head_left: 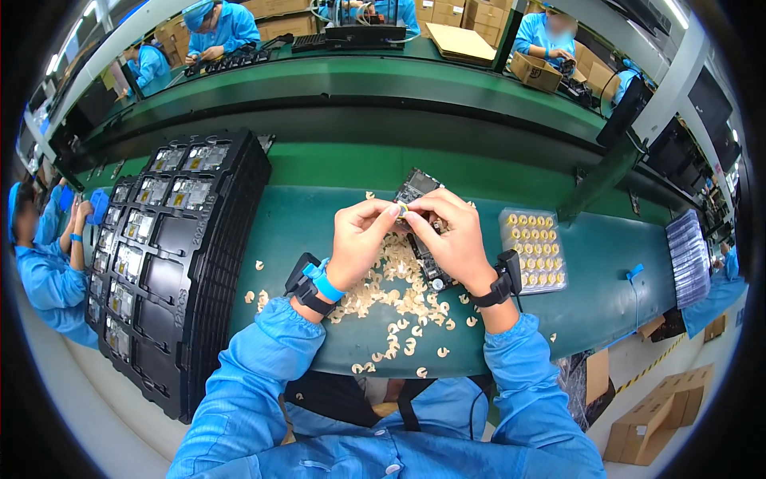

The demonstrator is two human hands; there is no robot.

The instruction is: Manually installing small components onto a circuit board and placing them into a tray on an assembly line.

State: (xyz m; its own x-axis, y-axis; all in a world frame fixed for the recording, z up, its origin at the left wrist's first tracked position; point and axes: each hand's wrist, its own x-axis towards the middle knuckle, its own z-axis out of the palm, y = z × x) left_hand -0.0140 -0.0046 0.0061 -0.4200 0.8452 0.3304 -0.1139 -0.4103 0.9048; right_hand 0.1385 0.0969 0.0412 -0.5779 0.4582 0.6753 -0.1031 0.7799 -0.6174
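Between my fingertips is a small round part (403, 211) with a yellow rim, too small and too covered to name. My left hand (357, 239) pinches it from the left side. The thumb and fingers of my right hand (453, 234) close on it from the right. Below both hands lies a dark circuit board (418, 183), partly hidden by them. Many cream C-shaped pieces (391, 279) are heaped and scattered around the board on the green mat. To the right stands a clear tray (533, 250) with rows of round yellow-ringed parts.
At left, a tall stack of black trays (171, 271) holds several circuit boards. Nested clear trays (689, 257) stand at the far right by a blue-tagged cord (636, 274). A green post (600, 185) rises at the mat's back right. Co-workers sit across the bench and at left.
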